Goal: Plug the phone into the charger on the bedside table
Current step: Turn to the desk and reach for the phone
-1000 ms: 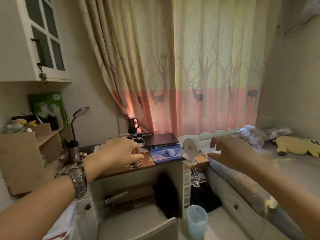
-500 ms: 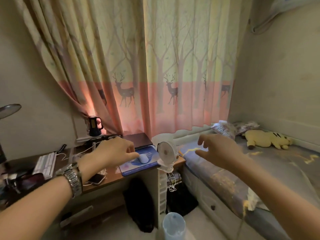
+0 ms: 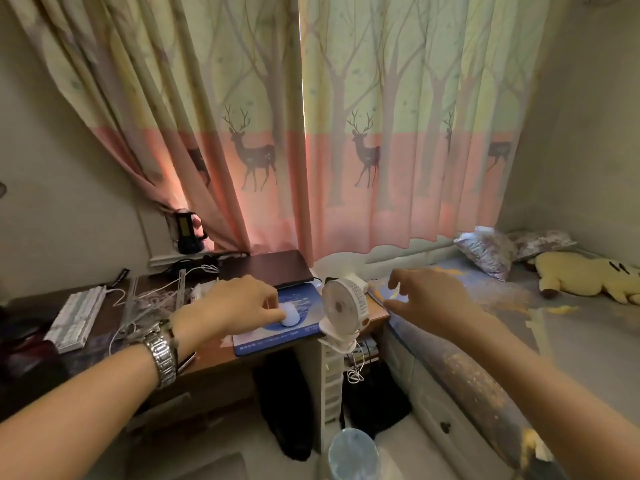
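My left hand (image 3: 239,306) hovers over the wooden desk (image 3: 207,355), fingers loosely curled and holding nothing, its fingertips next to a white mouse (image 3: 291,315). A dark phone (image 3: 187,361) lies on the desk's front edge, mostly hidden under my left wrist. White charger cables (image 3: 156,299) lie tangled on the desk left of that hand. My right hand (image 3: 426,299) is held out empty, fingers spread, above the gap between desk and bed. No plug is visible in either hand.
A white clip fan (image 3: 341,306) sits on the desk's right corner between my hands. Also on the desk are a blue mouse pad (image 3: 273,339), a closed laptop (image 3: 270,268) and a white keyboard (image 3: 76,317). The bed (image 3: 554,341) with a yellow plush (image 3: 585,278) is at right, and a bin (image 3: 353,455) stands below.
The view has swung right along the desk. My left hand has left the phone lying on the desk and moved right to the mouse. The right hand stays outstretched.
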